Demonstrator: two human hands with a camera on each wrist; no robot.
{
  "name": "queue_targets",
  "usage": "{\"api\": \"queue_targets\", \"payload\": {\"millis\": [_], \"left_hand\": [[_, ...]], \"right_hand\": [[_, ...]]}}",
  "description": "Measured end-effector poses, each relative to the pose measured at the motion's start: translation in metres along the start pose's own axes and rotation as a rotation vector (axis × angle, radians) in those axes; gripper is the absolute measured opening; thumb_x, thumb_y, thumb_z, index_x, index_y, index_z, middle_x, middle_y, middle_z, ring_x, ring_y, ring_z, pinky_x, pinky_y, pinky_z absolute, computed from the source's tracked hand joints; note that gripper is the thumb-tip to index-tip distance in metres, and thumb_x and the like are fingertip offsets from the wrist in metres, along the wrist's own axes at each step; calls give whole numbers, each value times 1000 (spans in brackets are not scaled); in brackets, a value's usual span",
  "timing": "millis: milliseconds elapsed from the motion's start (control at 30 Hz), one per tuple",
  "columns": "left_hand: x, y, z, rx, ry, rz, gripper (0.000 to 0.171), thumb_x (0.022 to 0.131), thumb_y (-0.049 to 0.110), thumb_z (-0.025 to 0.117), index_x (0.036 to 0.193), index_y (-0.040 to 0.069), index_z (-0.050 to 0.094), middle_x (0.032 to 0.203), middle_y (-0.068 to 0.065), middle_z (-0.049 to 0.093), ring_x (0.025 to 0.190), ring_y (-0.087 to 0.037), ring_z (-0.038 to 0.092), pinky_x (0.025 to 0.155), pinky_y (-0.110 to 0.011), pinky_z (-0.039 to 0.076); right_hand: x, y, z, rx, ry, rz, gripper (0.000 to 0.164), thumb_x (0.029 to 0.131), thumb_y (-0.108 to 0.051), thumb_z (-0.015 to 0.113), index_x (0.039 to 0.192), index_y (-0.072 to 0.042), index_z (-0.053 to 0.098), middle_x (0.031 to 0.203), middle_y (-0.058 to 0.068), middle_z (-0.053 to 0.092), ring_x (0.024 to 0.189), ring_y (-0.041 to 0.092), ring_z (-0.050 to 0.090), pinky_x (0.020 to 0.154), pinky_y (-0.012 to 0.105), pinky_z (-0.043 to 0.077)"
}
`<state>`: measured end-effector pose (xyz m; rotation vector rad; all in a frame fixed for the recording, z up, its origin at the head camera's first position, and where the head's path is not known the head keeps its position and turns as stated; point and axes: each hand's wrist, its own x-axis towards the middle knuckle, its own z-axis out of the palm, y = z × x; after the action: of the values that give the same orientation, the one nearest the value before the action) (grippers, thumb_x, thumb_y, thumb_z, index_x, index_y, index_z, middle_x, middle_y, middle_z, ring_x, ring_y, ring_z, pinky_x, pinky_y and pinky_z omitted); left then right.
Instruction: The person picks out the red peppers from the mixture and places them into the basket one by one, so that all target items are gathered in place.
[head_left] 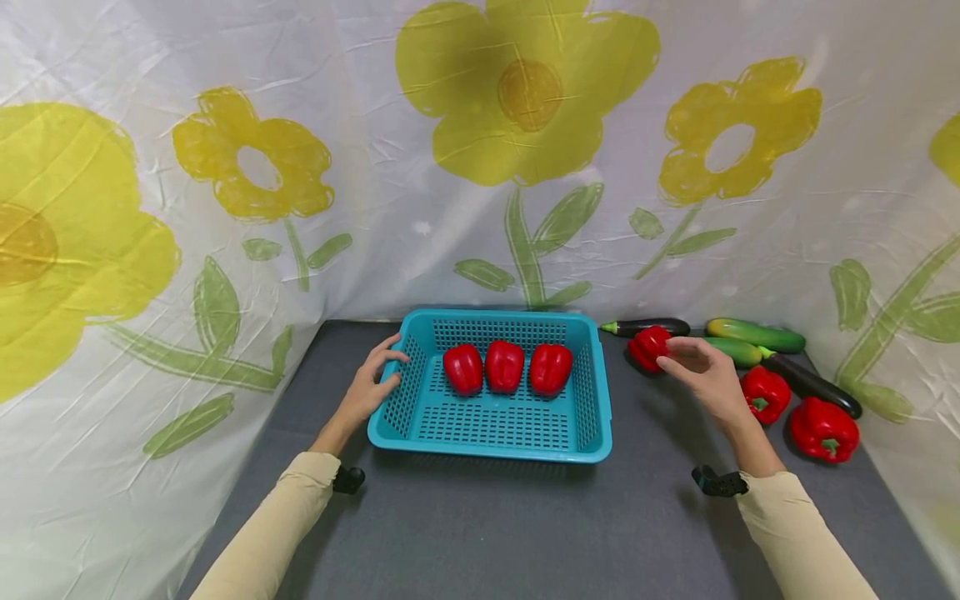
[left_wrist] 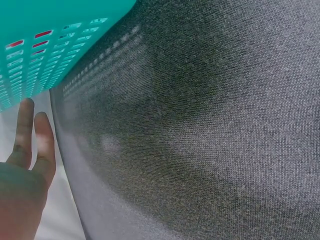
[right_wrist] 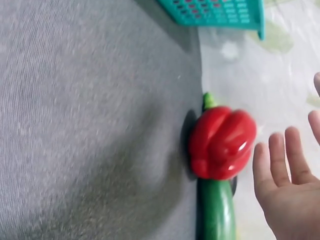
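My left hand [head_left: 366,390] rests at the left rim of a blue-green plastic basket [head_left: 491,457], its fingertips reaching over the edge. In the left wrist view, two straight fingers [left_wrist: 45,145] show beside the perforated wall. Three red bell peppers [head_left: 504,367] lie in a row inside the basket. To the right, my right hand [head_left: 705,379] is held by another red bell pepper [head_left: 647,348], fingers spread and thumb apart. The right wrist view shows a gap between those fingers and the pepper [right_wrist: 222,142].
Two more red bell peppers, one [head_left: 765,395] beside my right wrist and one [head_left: 823,430] farther right, lie on the dark grey cloth [head_left: 480,533]. Eggplants [head_left: 810,385] and green cucumbers [head_left: 756,335] lie around them. A flower-printed white curtain [head_left: 420,242] hangs behind.
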<state>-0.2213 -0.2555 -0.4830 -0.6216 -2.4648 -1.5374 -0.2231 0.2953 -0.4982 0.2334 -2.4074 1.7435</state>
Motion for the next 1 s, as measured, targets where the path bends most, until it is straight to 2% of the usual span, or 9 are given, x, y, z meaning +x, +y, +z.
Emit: {"api": "queue_targets", "payload": {"millis": [167,233,367,467,567,767,867,1000], "left_hand": [[-1,0,0,3,-3,-6,25,91,-18,51,114,-14,59,155,-34,29,140,-57,24,97,-72,30],[-1,-1,0,-1,-5,-9,25,91,-18,51,114,-14,59,155,-34,29,140,-57,24,98,-72,30],[-1,-1,0,-11,-7,-14,25,91,-18,51,114,-14,59,156,-33,28,141,-56,23,99,-71,30],[0,-1,-1,-14,-5,-9,24,91,-18,51,114,-15,59,155,-34,29,141,-56,23,97,-69,31],[0,-1,-1,-18,-2,-2,25,91,-19,51,114,-14,59,155,-34,29,140,-56,24,95,-67,33],[0,-4,-2,-22,-3,-2,25,91,-19,51,114,-14,60,155,-34,28,141,-56,23,96,-69,32],[0,-4,-2,-23,-6,-6,25,91,-18,51,115,-16,59,156,-33,28,142,-55,22,97,-69,31],[0,-4,-1,-25,-10,-16,25,91,-18,51,115,-15,59,157,-32,28,143,-53,21,100,-70,29]], "right_hand": [[3,10,-4,-47,21,40,53,94,-17,75,139,0,55,140,22,53,123,34,54,86,21,49],[5,13,-3,-41,40,47,56,92,-17,77,140,-1,54,142,22,52,126,40,51,89,24,49],[12,20,-2,-64,52,45,64,91,-26,78,145,-3,52,146,21,48,130,46,46,97,42,48],[21,35,-1,-98,72,46,68,90,-36,79,147,-9,52,149,18,46,131,45,44,101,52,43],[34,59,2,-122,116,48,72,85,-44,82,144,-14,55,148,15,47,130,43,45,101,57,40],[58,104,11,-156,196,43,83,75,-56,86,141,-14,58,145,16,48,127,44,47,98,63,40],[63,115,17,-176,231,39,85,73,-59,85,140,-14,58,144,18,49,124,45,47,94,64,43],[64,117,22,-187,256,51,84,73,-61,84,138,-15,58,143,18,48,124,45,46,90,63,46]]}}
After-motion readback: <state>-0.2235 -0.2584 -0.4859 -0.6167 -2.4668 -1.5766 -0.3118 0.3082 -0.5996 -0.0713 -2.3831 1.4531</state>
